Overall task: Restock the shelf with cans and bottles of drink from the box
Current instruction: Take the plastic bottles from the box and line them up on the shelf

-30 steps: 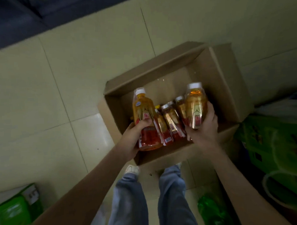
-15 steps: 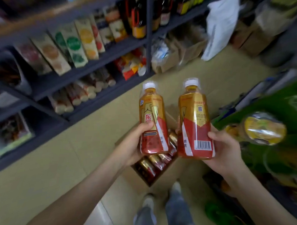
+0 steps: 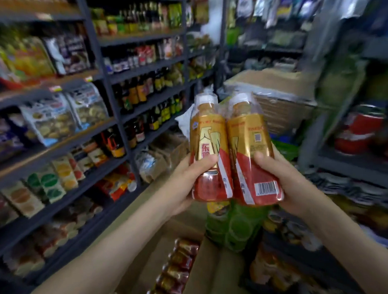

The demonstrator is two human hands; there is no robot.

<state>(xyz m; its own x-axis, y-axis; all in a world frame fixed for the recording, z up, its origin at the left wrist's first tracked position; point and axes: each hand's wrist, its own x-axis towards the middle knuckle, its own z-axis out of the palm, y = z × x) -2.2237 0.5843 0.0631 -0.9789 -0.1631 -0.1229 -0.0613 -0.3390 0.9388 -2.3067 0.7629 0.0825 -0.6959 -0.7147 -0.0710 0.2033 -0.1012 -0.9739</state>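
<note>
Head view, left hand (image 3: pixel 185 180) gripping left bottle (image 3: pixel 207 135), right hand (image 3: pixel 285 178) gripping right bottle (image 3: pixel 248 131), touching, box (image 3: pixel 214 272) below

I see the left bottle (image 3: pixel 207 146) in my left hand (image 3: pixel 185 185) touching the right bottle (image 3: pixel 253 148) in my right hand (image 3: pixel 288 182); the box (image 3: pixel 147 266) lies below, shelving (image 3: pixel 111 101) left.

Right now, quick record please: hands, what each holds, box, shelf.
left hand: grips left bottle
right hand: grips right bottle
pose: both upright, side by side, white caps up
box: cardboard, below the hands, holds a row of bottles
shelf: on the left, stocked
</note>
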